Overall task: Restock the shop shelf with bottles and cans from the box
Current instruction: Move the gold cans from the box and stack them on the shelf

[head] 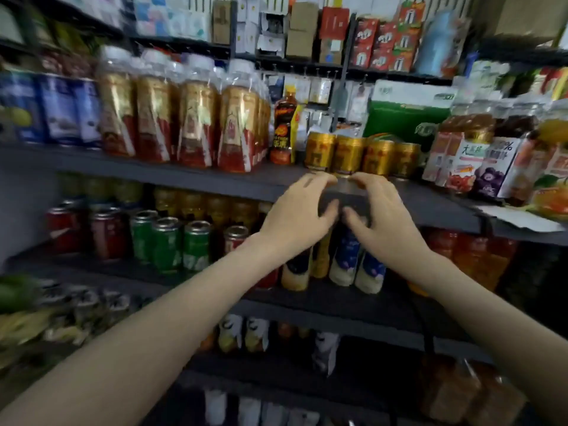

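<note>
Hands meet at the front lip of the middle shelf [123,169], seen from my remote feed off the head camera. The left hand [295,216] and right hand [384,216] are cupped toward each other, fingers bent and thumbs spread well below them, with only the dark shelf edge showing in the gap. Neither hand encloses anything I can make out. The forefingers reach the foot of the second can in a row of four gold cans [347,155] standing upright near the shelf front. The picture is too blurred for me to tell whether the fingertips actually touch that can.

Just left of the cans stands a dark bottle [284,127] with an orange cap. Beyond it, tall bottles with gold-and-red labels [196,118] sit in clear wrap. A green carton [399,118] stands behind the cans, and juice bottles [479,155] crowd the right end.

On the shelf below, green cans [167,244] stand beside red cans [104,232]. Blue-and-white bottles [347,259] stand directly under the wrists.
</note>
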### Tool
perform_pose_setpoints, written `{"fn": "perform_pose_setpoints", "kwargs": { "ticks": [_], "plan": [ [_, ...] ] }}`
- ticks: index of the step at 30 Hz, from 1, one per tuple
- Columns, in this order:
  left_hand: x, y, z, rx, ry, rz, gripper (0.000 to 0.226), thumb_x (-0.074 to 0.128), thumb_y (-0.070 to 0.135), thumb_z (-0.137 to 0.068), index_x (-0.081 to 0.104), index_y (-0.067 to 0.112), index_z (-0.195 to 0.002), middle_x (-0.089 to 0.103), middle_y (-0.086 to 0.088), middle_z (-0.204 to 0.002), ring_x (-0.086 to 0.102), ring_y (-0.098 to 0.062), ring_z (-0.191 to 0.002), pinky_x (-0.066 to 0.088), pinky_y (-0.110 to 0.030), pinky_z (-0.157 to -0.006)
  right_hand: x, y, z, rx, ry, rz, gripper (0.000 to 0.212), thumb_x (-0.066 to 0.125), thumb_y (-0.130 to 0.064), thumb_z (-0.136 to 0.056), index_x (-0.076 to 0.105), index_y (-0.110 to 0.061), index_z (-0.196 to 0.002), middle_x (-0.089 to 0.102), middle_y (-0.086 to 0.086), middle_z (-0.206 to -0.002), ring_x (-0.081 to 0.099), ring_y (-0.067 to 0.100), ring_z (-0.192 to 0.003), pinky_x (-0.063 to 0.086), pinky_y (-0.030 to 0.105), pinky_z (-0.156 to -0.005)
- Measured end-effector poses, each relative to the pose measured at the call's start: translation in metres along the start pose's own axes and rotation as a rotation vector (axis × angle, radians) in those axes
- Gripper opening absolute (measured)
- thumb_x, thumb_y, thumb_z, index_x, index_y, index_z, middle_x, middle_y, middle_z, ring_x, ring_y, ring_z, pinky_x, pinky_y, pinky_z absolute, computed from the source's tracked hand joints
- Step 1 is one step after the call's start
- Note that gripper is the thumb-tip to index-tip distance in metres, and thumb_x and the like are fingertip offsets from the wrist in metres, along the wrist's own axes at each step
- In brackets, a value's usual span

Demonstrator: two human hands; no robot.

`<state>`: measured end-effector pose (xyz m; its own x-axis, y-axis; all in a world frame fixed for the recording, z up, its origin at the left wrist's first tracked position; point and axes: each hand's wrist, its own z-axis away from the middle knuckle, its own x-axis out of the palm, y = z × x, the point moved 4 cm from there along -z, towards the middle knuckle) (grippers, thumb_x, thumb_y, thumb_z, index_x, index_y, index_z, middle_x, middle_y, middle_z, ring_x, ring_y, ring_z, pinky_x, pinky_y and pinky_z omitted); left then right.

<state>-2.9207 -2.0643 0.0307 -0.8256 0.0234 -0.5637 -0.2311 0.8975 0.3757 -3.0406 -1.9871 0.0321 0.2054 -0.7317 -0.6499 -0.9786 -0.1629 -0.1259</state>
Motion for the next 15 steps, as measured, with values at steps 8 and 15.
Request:
{"fn": "perform_pose_setpoints", "kwargs": {
  "ticks": [8,15],
  "plan": [
    [-0.015,-0.037,0.231,-0.457,-0.023,-0.093,0.034,0.050,0.023,-0.096,0.049,0.019,-0.130,0.052,0.003,-0.124,0.051,-0.013,-0.111,0.045,-0.023,-0.085,0.117,-0.119,0.142,-0.112,-0.300,-0.341,0.039,0.057,-0.011,-0.092,0.050,-0.004,-0.130,0.055,0.010,-0.124,0.042,0.015,-0.118,0.029,0.016,-0.099],
    [-0.059,-0.097,0.378,-0.857,-0.117,-0.241,0.032,0.047,0.025,-0.097,0.048,0.018,-0.129,0.051,-0.002,-0.125,0.054,-0.020,-0.106,0.049,-0.034,-0.080,0.231,-0.223,0.214,-0.002,-0.598,-0.497,0.041,0.051,-0.012,-0.095,0.044,-0.010,-0.136,0.049,0.006,-0.130,0.043,0.021,-0.125,0.033,0.025,-0.100]
  ]
}}
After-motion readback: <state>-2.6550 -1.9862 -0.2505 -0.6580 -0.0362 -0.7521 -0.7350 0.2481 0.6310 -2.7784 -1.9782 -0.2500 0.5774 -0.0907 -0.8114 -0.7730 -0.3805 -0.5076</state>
